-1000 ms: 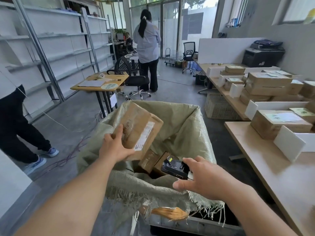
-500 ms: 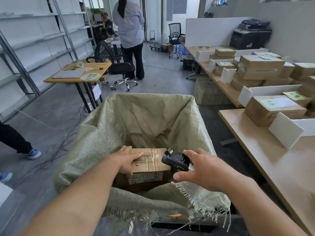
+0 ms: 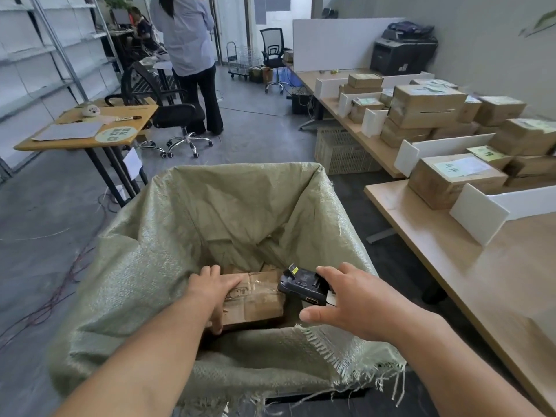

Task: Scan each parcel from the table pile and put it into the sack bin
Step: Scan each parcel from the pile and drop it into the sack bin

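Inside the woven sack bin (image 3: 210,221), your left hand (image 3: 215,291) is gripping one end of a taped cardboard parcel (image 3: 255,299); your right hand (image 3: 355,299) is clasping the handheld scanner (image 3: 304,285). The parcel is looking stiff and light, best held across its edges.

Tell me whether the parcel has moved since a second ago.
Yes, downward. The parcel was held above the rim of the sack; now it lies low inside, below that rim, with the left hand on it.
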`<state>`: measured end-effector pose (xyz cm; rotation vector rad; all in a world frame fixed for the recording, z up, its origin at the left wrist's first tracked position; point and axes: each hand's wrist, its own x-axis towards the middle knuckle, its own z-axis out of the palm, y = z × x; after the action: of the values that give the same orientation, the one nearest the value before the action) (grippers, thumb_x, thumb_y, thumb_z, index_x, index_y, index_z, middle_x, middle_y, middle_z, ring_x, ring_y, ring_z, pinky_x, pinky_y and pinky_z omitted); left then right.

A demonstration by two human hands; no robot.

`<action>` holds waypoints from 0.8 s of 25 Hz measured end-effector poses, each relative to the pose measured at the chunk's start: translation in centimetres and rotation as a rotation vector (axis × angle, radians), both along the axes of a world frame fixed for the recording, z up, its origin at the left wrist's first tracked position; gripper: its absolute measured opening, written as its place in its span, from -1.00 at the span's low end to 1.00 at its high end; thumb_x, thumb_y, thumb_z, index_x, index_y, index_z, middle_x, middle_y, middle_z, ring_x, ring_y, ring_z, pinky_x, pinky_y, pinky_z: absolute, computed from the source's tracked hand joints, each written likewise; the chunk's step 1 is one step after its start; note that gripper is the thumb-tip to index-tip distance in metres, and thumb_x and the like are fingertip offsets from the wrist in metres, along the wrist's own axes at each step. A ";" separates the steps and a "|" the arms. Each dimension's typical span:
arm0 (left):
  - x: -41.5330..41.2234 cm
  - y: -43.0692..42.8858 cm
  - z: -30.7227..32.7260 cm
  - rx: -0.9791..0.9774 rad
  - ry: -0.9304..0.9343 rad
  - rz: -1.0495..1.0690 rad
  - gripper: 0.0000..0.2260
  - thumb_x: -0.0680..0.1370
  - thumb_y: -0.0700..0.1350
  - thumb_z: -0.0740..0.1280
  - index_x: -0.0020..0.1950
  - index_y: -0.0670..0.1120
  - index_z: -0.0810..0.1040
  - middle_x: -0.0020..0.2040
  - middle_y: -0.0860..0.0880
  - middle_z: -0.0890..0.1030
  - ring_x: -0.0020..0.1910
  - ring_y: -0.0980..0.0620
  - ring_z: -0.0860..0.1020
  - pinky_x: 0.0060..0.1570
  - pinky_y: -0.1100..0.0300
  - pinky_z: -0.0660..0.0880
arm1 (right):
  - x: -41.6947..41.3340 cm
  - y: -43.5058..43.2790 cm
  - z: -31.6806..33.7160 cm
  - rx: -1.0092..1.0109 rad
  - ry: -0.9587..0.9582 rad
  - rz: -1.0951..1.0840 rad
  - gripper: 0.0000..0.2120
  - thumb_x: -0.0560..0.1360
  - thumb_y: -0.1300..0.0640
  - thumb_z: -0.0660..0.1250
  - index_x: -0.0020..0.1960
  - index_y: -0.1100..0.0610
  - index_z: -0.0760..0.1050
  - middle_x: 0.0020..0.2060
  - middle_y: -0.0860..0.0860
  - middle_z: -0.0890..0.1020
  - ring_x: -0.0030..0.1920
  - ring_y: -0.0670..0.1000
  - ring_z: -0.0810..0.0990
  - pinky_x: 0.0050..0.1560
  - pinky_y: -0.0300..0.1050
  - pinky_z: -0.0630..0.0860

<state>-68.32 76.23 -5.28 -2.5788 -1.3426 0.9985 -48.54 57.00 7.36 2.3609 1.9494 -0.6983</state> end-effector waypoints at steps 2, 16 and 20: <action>-0.7 0.4 -1.1 0.031 0.009 0.028 0.17 0.25 0.16 0.57 0.52 0.26 -0.29 0.44 -0.15 0.13 0.41 -0.15 0.18 0.32 -0.03 0.29 | 0.0 0.1 -0.1 -0.004 -0.011 -0.003 -0.16 0.39 -0.48 0.21 0.51 -0.05 0.16 0.21 -0.02 0.43 0.19 0.04 0.46 0.12 -0.10 0.41; -1.0 0.9 1.0 -0.369 -0.134 0.118 -0.59 0.41 0.15 0.41 0.23 0.09 0.58 0.19 0.00 0.53 0.14 0.00 0.51 0.10 0.12 0.48 | -1.0 1.2 -0.3 -0.021 -0.058 0.041 -0.16 0.39 -0.49 0.18 0.50 -0.02 0.19 0.21 0.00 0.43 0.18 0.06 0.47 0.13 -0.04 0.42; -0.9 -0.9 -0.5 -0.456 -0.023 0.169 -0.59 0.48 -0.03 0.33 0.34 0.08 0.53 0.32 0.03 0.52 0.20 -0.02 0.53 0.24 0.09 0.48 | -1.1 0.8 -0.2 -0.012 -0.068 0.063 -0.18 0.40 -0.49 0.18 0.49 -0.02 0.21 0.18 0.01 0.44 0.15 0.07 0.47 0.06 -0.07 0.36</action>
<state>-69.26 75.30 -5.75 -2.8269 -1.5098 1.4588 -49.62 57.81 7.14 2.2738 1.9763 -0.6160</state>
